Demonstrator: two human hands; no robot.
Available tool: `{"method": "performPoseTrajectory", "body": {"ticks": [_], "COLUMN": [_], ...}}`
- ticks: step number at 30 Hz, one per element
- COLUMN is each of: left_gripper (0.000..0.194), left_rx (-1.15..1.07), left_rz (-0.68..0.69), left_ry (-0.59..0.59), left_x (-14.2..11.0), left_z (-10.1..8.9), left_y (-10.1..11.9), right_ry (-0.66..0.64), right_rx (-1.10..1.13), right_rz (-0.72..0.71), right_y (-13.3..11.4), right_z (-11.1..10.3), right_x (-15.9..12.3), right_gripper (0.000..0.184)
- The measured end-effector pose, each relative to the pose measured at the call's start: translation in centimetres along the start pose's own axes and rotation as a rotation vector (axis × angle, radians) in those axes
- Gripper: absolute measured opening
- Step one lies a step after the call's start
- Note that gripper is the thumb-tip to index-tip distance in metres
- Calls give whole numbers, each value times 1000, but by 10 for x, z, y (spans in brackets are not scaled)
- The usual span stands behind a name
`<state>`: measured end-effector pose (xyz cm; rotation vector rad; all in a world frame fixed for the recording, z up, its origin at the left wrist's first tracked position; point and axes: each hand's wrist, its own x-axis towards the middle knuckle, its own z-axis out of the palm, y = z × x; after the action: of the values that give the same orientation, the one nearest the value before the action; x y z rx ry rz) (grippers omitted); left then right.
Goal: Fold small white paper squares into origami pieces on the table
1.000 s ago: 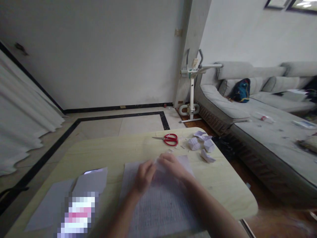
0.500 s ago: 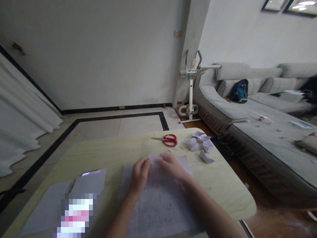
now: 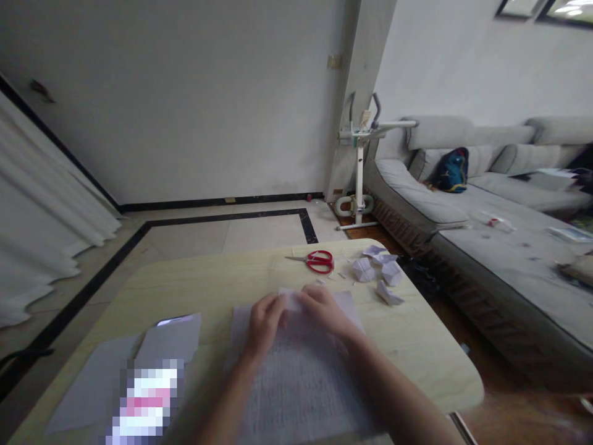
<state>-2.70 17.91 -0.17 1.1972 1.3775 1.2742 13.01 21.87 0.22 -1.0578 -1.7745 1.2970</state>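
Note:
Between my two hands is a small piece of white paper (image 3: 291,300), pinched at its left and right sides above a large written sheet. My left hand (image 3: 266,321) is closed on the left edge of the piece, fingers bent. On the other edge my right hand (image 3: 324,309) is closed too, its fingertips partly hidden behind the knuckles. The large sheet (image 3: 306,389), covered in rows of writing, lies flat on the table under both hands and forearms. Red-handled scissors (image 3: 319,262) rest beyond my hands, blades pointing left.
Several folded paper pieces (image 3: 364,270) and small scraps lie at the table's far right corner. At left are blank white sheets (image 3: 92,377) and a lit, pixelated screen (image 3: 146,402). The wooden table (image 3: 417,346) has rounded corners; a grey sofa (image 3: 491,266) stands to the right.
The whole view has shifted slightly, with things appearing a little farther right. Both hands keep hold of the small paper piece, which looks flatter along its top edge.

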Motion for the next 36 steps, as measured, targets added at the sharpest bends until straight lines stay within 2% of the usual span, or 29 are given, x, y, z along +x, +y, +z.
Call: {"method": "performPoseTrajectory", "body": {"ticks": [3, 12, 16, 22, 29, 31, 34, 36], "left_gripper": [33, 30, 35, 35, 25, 23, 24, 25], "left_rx": [-9, -38, -34, -91, 20, 39, 65, 78], "left_rz": [-23, -54, -52, -92, 48, 45, 31, 43], "left_ry": [5, 22, -11, 24, 24, 16, -61, -87], "left_x": [0, -1, -1, 2, 3, 4, 3, 1], "left_z": [0, 0, 1, 1, -2, -1, 2, 4], "left_y": [0, 4, 2, -4, 0, -3, -8, -10], "right_ry": [-20, 85, 83, 136, 125, 180, 272, 283], "right_rx": [12, 24, 36, 45, -49, -50, -15, -8], "right_rz": [19, -2, -10, -54, -65, -74, -78, -87], "right_y": [-1, 3, 1, 3, 2, 3, 5, 5], "right_z": [0, -1, -1, 1, 2, 4, 6, 6], "right_x": [-1, 2, 1, 2, 2, 3, 4, 5], "right_gripper": [46, 30, 30, 28, 25, 24, 19, 14]}}
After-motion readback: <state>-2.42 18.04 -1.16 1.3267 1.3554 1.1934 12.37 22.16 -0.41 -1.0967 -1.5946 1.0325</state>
